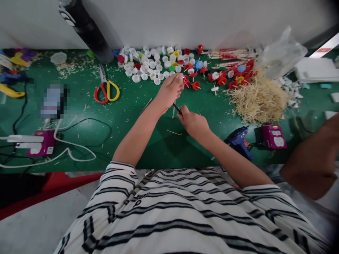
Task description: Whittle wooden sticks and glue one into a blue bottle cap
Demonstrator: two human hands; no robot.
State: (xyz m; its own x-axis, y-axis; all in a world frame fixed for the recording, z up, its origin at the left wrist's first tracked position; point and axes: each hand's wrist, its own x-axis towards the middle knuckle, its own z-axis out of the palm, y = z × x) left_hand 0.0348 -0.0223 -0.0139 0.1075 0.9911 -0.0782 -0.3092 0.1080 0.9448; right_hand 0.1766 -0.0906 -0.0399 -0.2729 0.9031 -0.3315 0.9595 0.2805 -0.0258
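Note:
My left hand [171, 91] is closed above the middle of the green table [127, 141], its fingers curled beside the red caps. What sits in its fingers is mostly hidden. My right hand [194, 121] is wrapped round a thin dark rod-like tool [177, 108], whose far end points up toward the left palm. A pale thin stick [173, 112] shows just below the left hand. Behind it lie many white bottle caps [152, 64]. Red caps with short sticks through them [196, 85] are scattered to the right.
Scissors [106, 88] and a phone [51, 100] lie left; a black bottle [90, 31] leans behind. A heap of straw-like shavings [261, 98], a blue glue gun [240, 141] and a purple power adapter [274, 137] are right. Another person's arm [315, 158] enters at right.

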